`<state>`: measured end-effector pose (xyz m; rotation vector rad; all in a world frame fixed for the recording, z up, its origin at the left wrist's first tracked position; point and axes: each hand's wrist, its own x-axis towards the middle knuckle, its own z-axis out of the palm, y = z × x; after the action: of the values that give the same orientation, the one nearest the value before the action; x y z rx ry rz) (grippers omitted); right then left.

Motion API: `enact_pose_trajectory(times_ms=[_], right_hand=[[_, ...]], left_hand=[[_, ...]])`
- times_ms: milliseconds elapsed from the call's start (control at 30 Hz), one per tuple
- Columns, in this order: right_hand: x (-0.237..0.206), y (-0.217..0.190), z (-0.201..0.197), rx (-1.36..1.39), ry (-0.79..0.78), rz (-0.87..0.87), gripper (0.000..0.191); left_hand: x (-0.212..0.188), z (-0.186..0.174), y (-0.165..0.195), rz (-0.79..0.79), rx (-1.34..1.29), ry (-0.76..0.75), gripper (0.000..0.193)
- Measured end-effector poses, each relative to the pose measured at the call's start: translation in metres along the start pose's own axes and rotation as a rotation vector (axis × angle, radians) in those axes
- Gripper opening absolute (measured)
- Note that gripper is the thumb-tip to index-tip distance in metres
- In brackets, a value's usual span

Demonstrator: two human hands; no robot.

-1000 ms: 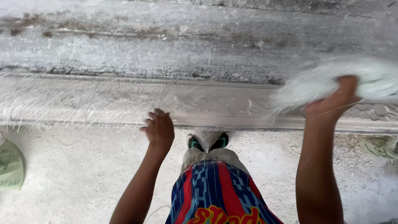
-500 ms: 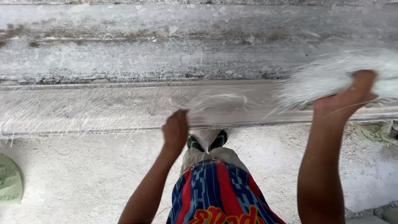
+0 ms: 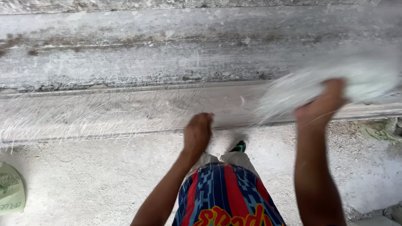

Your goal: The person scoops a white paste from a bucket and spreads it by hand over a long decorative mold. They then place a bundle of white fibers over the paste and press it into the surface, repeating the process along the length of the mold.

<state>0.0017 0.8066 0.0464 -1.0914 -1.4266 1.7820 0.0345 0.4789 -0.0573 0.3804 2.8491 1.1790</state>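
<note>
Your right hand [image 3: 321, 108] is gripping a bundle of white fibre [image 3: 331, 86], fingers clenched into it from below; the bundle is blurred and is spreading out to both sides of the hand, over the right part of the long mould [image 3: 125, 109]. Your left hand [image 3: 197, 133] is hanging at the mould's near edge, fingers curled downward; whether it is pinching any strands or holding nothing cannot be told, since the fingertips are turned away from the camera.

The mould is running across the whole view as a pale, stepped strip. Loose strands [image 3: 75, 117] are lying along its lower ledge, thickest on the left half and thinning toward your left hand. Above the ledge, the upper face [image 3: 201, 50] is showing grey-white crust with brown stains.

You are standing close against the mould on a dusty white floor [image 3: 83, 180]. A shoe [image 3: 239, 146] with green trim is showing just below your left hand. A green sack [image 3: 10, 190] is lying at the left edge of the floor, another [image 3: 379, 130] at the right, beside the mould.
</note>
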Motion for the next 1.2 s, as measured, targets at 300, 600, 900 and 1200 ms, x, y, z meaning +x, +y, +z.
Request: enact_pose_trajectory(times_ms=[300,600,900,1200], right_hand=[[0.002,0.065,-0.027,-0.012,-0.219,-0.198,0.015],[0.161,-0.003,-0.059,0.428,-0.472,-0.164,0.015],[0.184,0.03,-0.082,0.107,-0.361,-0.12,0.013],[0.213,-0.004,-0.07,0.376,-0.336,0.045,0.024]], left_hand=[[-0.02,0.008,0.082,0.08,-0.121,0.067,0.026],[0.01,0.061,0.097,0.154,0.113,0.357,0.008],[0.014,0.065,0.152,-0.175,0.353,0.346,0.051],[0.025,0.134,0.18,-0.022,-0.015,0.375,0.016]])
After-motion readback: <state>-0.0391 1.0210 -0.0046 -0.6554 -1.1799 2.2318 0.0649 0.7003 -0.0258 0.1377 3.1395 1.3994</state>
